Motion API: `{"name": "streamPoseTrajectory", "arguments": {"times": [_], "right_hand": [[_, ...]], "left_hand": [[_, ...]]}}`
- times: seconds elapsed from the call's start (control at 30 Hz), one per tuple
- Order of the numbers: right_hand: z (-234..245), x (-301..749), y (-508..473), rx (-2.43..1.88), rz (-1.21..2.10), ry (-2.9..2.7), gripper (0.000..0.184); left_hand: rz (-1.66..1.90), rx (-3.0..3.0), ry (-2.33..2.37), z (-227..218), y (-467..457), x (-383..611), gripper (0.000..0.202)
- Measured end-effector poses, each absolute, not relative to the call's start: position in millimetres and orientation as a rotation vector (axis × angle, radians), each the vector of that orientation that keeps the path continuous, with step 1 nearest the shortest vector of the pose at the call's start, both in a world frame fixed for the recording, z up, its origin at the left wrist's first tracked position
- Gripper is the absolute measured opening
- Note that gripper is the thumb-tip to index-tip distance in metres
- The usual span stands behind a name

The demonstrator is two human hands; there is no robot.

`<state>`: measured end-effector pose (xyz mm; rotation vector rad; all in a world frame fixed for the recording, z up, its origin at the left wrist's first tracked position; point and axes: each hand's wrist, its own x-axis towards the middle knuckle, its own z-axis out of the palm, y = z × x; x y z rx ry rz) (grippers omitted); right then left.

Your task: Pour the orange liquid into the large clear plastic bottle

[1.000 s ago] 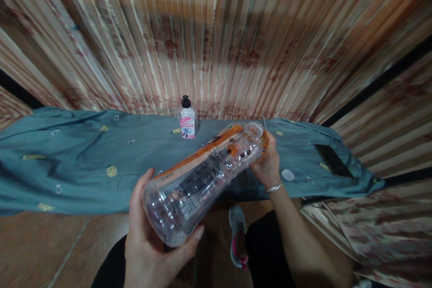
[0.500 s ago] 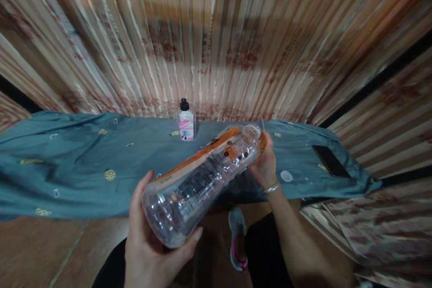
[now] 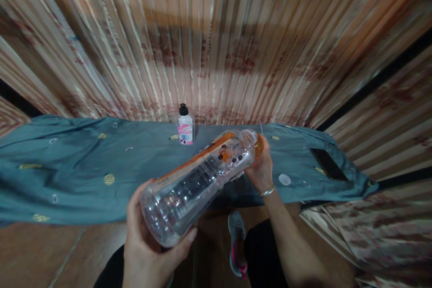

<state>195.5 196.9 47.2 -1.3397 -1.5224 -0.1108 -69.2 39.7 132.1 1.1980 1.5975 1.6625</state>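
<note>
A large clear plastic bottle (image 3: 199, 180) with an orange and black label lies tilted in front of me, base toward me, neck pointing away to the right. My left hand (image 3: 148, 243) cups its base, fingers wrapped round it. My right hand (image 3: 259, 168) is closed round the neck end, near an orange cap, and a thin stick pokes up beside its fingers. A bracelet sits on my right wrist.
A teal cloth (image 3: 84, 171) covers a low table. On it stand a small white bottle (image 3: 185, 126) with a black cap, a dark phone (image 3: 326, 164) at the right, and a white round lid (image 3: 284, 179). A striped curtain hangs behind. My grey-pink shoe (image 3: 236, 238) is below.
The bottle and both hands have shifted slightly; the left hand has lifted the base a little. The camera view has tilted slightly.
</note>
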Motion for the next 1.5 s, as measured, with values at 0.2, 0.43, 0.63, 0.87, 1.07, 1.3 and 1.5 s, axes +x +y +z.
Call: {"name": "streamPoseTrajectory", "arguments": {"times": [0.2, 0.43, 0.63, 0.87, 1.07, 1.3, 1.5], "right_hand": [[49, 194, 196, -1.359, -0.094, -1.498, 0.097], [44, 193, 199, -1.343, -0.091, -1.494, 0.101], [48, 192, 201, -1.369, -0.103, -1.467, 0.102], [62, 193, 206, -1.382, -0.017, -1.452, 0.097], [77, 197, 208, -1.382, 0.045, -1.492, 0.085], [80, 204, 214, -1.411, 0.1, -1.517, 0.085], [81, 198, 207, -1.419, 0.157, -1.41, 0.082]], "left_hand": [[1.622, 1.115, 1.524, 135, 45, -71, 0.087], [1.609, 1.08, 1.513, 144, 50, -74, 0.09], [1.595, 1.109, 1.502, 144, 56, -81, 0.088], [1.617, 1.062, 1.424, 150, 62, -75, 0.086], [1.591, 1.068, 1.409, 152, 71, -73, 0.09], [1.587, 1.08, 1.332, 156, 89, -79, 0.089], [1.6, 1.091, 1.276, 158, 103, -83, 0.088]]}}
